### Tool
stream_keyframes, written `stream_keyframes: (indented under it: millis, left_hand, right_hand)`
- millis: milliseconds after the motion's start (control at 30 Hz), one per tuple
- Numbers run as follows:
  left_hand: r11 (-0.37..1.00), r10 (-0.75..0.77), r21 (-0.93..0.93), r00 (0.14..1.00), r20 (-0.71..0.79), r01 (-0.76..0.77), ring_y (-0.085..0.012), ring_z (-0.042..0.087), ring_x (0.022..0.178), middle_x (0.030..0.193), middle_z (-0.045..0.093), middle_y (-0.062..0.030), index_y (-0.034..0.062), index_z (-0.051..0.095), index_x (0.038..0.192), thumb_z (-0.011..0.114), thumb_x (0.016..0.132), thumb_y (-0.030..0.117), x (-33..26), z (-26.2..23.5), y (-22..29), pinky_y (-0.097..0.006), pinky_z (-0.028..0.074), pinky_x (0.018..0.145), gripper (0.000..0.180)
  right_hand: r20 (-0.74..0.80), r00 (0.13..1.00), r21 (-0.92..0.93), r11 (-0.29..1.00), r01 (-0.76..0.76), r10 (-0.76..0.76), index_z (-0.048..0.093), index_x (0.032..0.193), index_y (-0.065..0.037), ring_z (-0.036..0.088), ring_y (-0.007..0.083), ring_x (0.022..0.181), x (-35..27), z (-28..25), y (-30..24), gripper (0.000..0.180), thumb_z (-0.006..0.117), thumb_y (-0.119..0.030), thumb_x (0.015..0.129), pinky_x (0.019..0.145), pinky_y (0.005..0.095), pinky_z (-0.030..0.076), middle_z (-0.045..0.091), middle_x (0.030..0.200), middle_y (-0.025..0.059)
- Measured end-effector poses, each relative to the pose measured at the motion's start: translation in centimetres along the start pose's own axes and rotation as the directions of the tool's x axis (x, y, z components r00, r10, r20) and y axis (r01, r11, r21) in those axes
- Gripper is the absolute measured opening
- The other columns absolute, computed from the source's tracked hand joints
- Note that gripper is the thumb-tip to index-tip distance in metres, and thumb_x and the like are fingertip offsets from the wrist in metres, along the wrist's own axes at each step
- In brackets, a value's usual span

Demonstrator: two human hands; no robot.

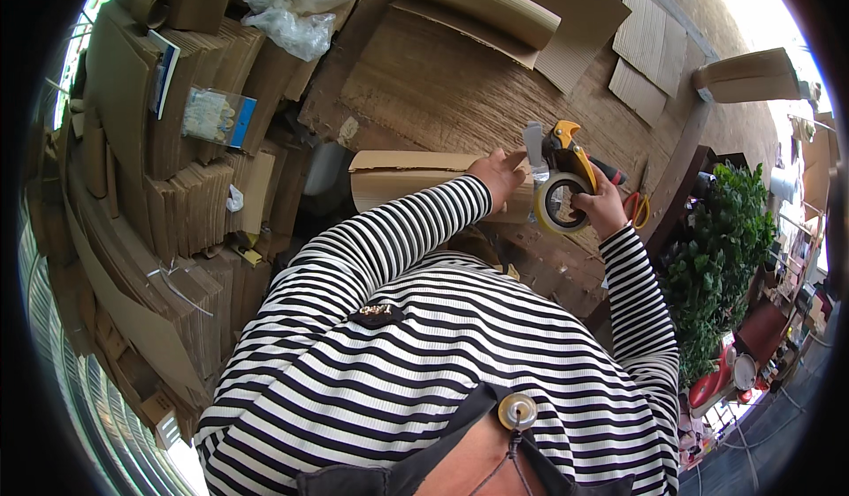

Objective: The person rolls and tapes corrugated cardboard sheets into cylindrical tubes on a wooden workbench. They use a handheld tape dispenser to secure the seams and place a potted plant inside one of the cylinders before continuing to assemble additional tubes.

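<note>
My right hand [603, 202] grips a yellow tape dispenser [575, 153] loaded with a roll of clear tape [563, 202]. A short length of clear tape [533, 142] stands out beside the dispenser's head. Just to its left, my left hand [499, 178] has its fingers apart, by the right end of a folded brown cardboard piece [416, 171]. That cardboard lies along the near edge of the wooden table [416, 80]. Whether my left fingertips touch the tape, I cannot tell.
Curled corrugated cardboard [478, 10] and flat sheets [650, 45] lie across the table's far side. Red-handled scissors [637, 209] rest by my right hand. Stacked cardboard [195, 186] with plastic wrap [305, 10] rises at left. A leafy plant [721, 240] stands at right.
</note>
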State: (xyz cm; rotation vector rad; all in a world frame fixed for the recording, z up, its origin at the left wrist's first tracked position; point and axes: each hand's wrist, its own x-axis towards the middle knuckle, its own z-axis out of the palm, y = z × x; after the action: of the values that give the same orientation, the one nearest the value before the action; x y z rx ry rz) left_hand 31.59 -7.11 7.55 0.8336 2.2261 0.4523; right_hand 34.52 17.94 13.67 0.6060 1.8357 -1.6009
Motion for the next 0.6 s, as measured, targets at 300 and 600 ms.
stream_keyframes:
  millis: [300,600]
  left_hand:
    - [0.992,0.113,0.068,0.986,-0.126,-0.105,-0.0384,0.053,0.126,0.165,0.033,-0.0163,0.0089,0.05,0.143,0.09,0.066,0.02,-0.3,1.1,-0.7,-0.04,0.053,0.104,0.088]
    - [0.959,0.234,0.184,0.969,-0.082,-0.216,-0.0333,0.056,0.114,0.168,0.031,-0.0092,0.0062,0.051,0.146,0.09,0.066,0.02,-0.2,0.4,-0.3,-0.038,0.058,0.094,0.09]
  right_hand:
    - [-0.108,0.981,0.305,0.945,-0.119,0.159,0.056,0.132,0.003,0.071,0.0173,0.089,-1.4,2.1,5.1,0.052,0.061,0.011,0.08,0.082,0.0331,0.061,0.071,0.108,0.0095]
    - [-0.086,0.958,0.504,0.842,-0.194,0.273,0.055,0.128,-0.001,0.073,0.0224,0.088,-0.8,2.9,4.6,0.041,0.057,0.006,0.088,0.076,0.0399,0.065,0.07,0.106,0.0102]
